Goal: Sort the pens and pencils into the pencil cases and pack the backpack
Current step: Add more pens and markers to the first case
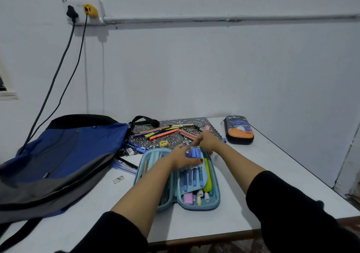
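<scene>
An open light-blue pencil case (213,201) lies in the middle of the table with several blue pens (191,178) under its inner flap and more pens and an eraser in its tray. My left hand (184,159) lies on the flap, thumb pressing on the pens. My right hand (205,141) reaches over the case's far end, fingers curled at the blue pen caps (193,152). Loose pencils and markers (163,132) lie on a patterned mat (187,121) behind. A dark pencil case (238,130) lies shut at the back right. The blue-grey backpack (64,155) lies on the left.
A yellow sharpener (163,143), a white eraser (129,151) and blue pens (124,166) lie between backpack and case. A small scrap (118,179) lies near the backpack. Two cables hang from a wall socket (85,12) to the backpack. The table's right edge runs diagonally.
</scene>
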